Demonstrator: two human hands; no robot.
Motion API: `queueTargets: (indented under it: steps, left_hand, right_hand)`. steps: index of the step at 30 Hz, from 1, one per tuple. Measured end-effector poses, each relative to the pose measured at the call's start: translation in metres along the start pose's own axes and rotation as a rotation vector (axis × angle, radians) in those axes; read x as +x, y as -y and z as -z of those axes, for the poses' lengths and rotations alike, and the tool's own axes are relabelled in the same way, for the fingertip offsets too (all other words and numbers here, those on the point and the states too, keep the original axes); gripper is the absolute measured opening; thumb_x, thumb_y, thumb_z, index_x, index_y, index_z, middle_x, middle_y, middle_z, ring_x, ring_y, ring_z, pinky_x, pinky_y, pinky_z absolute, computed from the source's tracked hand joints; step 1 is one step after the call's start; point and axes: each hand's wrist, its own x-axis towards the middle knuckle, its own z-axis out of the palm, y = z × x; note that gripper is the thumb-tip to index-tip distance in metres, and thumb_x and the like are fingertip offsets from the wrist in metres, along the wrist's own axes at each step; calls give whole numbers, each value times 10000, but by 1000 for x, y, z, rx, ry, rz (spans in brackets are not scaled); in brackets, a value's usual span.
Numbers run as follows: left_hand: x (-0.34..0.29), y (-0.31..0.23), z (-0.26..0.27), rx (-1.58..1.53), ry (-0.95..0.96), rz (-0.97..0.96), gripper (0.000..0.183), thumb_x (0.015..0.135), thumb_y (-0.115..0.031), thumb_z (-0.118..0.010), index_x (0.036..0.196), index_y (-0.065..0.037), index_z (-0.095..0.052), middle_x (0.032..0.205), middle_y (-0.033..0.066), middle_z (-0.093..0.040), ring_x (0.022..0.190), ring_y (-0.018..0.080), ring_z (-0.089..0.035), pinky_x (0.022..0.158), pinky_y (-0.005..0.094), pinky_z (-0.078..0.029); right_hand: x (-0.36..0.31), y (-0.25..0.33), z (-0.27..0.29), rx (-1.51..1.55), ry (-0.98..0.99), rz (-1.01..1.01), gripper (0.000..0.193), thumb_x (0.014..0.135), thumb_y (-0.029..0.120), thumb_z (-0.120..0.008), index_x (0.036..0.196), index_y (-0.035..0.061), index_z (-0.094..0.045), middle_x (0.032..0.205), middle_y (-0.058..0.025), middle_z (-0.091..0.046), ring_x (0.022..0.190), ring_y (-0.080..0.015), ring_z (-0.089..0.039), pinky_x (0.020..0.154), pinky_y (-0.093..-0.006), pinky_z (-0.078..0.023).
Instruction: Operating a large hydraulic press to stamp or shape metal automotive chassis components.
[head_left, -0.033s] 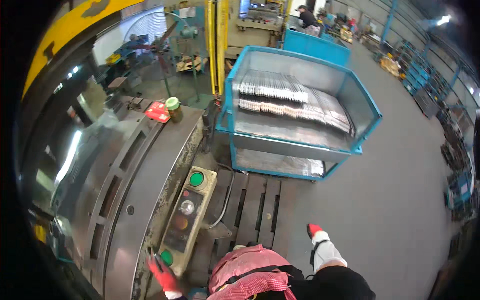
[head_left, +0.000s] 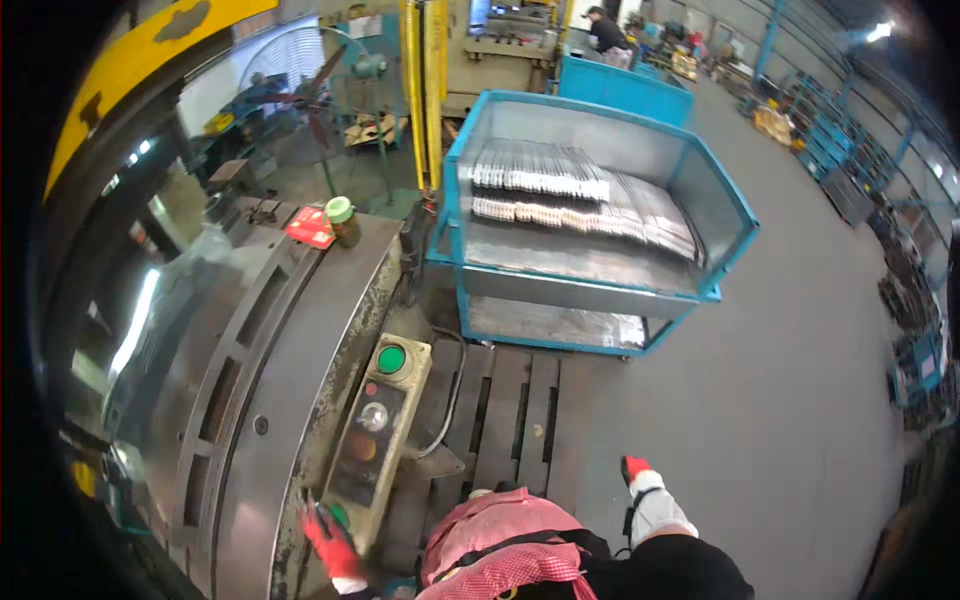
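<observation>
Shifted since the earlier frame: left hand point(head_left: 328, 540), slightly, now covering more of the round green near push-button point(head_left: 341, 514); surroundings slightly leftward in view.

Item: long beige control box with dark panel point(head_left: 372, 440), left of centre, along the right edge of the broad grey steel machine bed point(head_left: 290, 385). Second round green push-button point(head_left: 391, 359) at its far end.

Left hand: red glove, white cuff; fingers extended at the near button, nothing seen grasped; firm contact unclear. Right hand point(head_left: 634, 467): red glove, white cuff, over grey floor at right; finger closure cannot be told.

Handling, judged: casing stiff, probably heavy and fixed, not for lifting; steady it by its outer edges. Button caps likely smooth, hard, best met flat at centre.
</observation>
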Motion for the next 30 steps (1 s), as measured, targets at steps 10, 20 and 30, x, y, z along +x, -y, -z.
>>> queueTargets:
  steps: [10,20,30]
  left_hand:
    - [25,17,-46,40,363,-73,446,930,-296,-415,1339,-123,-379,1412,152,-282,1316,307,-227,1069,400,-176]
    - [53,16,-79,-111,416,-109,442,926,-215,-443,1321,-31,-366,1391,159,-310,1289,287,-288,1056,380,-217]
    - [74,-87,-179,-36,357,-180,415,908,-205,-471,1289,-46,-425,1394,163,-318,1298,308,-267,1060,397,-203]
  right_hand:
    - [-139,35,-47,233,263,-212,422,875,370,-399,1034,8,-546,1107,-219,-544,1029,-386,-508,851,-415,-423]
    - [-102,96,25,516,-10,-80,427,896,374,-390,1158,60,-514,1233,-199,-478,1142,-373,-435,951,-380,-363]
    - [-16,-68,-50,552,233,-221,496,890,382,-423,1229,19,-446,1145,-185,-559,1036,-314,-546,871,-363,-422]
